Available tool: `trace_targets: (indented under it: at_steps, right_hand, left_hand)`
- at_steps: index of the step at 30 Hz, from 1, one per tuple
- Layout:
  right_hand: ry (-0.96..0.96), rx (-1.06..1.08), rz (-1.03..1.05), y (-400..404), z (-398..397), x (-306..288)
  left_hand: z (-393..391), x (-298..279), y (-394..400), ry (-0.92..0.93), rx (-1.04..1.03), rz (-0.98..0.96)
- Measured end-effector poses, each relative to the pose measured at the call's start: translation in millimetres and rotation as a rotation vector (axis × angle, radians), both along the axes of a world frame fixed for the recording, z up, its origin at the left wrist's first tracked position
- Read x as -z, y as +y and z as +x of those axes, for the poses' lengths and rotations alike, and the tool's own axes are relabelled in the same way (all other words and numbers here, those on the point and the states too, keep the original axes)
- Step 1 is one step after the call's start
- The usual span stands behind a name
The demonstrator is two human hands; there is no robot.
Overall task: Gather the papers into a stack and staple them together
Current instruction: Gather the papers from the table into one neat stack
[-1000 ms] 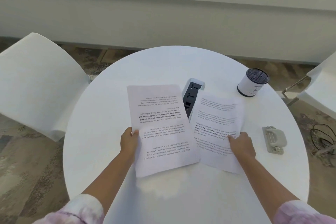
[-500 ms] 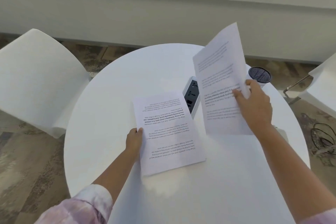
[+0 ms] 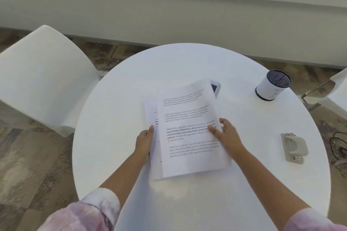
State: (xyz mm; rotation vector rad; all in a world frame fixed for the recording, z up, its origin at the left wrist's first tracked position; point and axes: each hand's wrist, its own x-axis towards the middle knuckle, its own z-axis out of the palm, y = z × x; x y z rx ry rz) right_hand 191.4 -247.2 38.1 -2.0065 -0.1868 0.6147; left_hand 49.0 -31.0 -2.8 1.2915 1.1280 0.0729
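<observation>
Bare table is lying open left of the papers. To the right, a cup and what is appearing to be a stapler are standing apart, leaving passage between them.

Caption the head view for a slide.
Two hands square two papers on a round table, stapler waiting.

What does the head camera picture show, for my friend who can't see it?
Two hands, left hand and right hand, lay one printed sheet over another on a round white table. A grey stapler sits to the right.
</observation>
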Motion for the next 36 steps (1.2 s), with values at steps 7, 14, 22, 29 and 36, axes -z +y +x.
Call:
trace_targets:
  at_steps: [7,14,22,29,36]
  right_hand:
    - [0.066,-0.037,-0.130,3.0,-15.2,21.7]
    - [0.070,0.029,-0.130,-13.3,-8.9,21.8]
    - [-0.156,0.116,0.171,-3.1,0.4,-47.0]
    - [-0.278,0.066,0.283,-1.8,1.8,-67.1]
    - [-0.423,0.035,0.273,-0.4,-6.2,-68.0]
  left_hand:
    - [-0.5,-8.5,-4.2,-0.073,0.160,-0.075]
    - [-1.9,-22.1,-5.0,-0.212,0.256,0.023]
    - [18.1,-73.1,-10.3,-0.453,0.240,0.141]
    - [28.2,-102.9,-21.5,-0.546,0.193,0.268]
    - [31.5,-111.7,-26.1,-0.620,0.204,0.339]
